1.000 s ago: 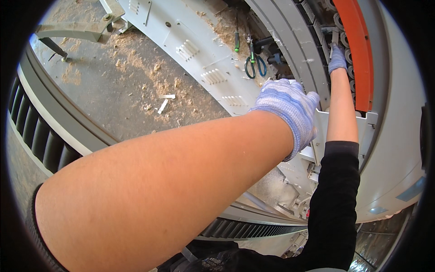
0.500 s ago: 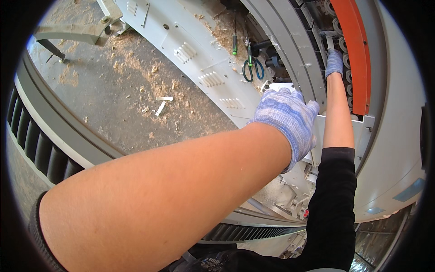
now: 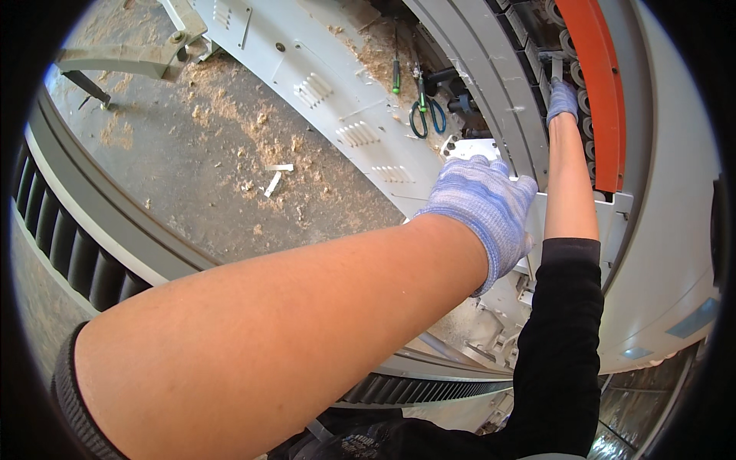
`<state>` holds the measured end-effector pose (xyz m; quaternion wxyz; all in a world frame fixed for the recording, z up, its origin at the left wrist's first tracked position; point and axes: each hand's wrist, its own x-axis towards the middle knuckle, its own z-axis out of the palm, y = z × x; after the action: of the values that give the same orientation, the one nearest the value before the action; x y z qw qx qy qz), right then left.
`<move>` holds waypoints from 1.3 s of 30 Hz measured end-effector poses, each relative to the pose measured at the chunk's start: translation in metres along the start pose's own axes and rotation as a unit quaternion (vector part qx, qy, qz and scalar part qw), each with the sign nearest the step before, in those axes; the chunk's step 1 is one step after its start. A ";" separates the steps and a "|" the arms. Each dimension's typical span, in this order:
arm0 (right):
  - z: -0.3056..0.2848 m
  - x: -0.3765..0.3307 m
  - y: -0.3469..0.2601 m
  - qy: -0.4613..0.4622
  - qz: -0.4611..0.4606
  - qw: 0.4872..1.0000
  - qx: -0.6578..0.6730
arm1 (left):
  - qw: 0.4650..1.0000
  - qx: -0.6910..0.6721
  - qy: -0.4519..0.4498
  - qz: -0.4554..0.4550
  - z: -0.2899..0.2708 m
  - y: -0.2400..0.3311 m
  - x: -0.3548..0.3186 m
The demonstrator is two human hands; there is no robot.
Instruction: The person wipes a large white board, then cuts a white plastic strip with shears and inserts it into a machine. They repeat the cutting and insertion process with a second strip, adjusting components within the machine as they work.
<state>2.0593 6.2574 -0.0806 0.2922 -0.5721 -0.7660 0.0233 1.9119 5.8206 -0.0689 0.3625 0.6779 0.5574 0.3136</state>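
Flat, pale grey strip, apparently smooth and hard, lies in the narrow slot between black blocks and ringed grey rollers beside the curved orange guard, long axis nearly along the slot, far end pointing away from the person. Right hand, in blue-white knit glove, pinches its near end, finger placement and covered length not visible. Left hand, same ribbed knit, lies by the white metal plate, thumb spread from fingers; fingertips hidden, cannot tell whether gripping.
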 end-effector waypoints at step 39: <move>-0.004 -0.008 -0.013 -0.048 0.049 0.988 0.141 | 1.000 0.002 0.015 -0.014 0.005 -0.004 0.001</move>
<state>2.0518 6.2447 -0.0760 0.3316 -0.5599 -0.7393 0.1730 1.9143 5.8214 -0.0750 0.3572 0.6660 0.5728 0.3173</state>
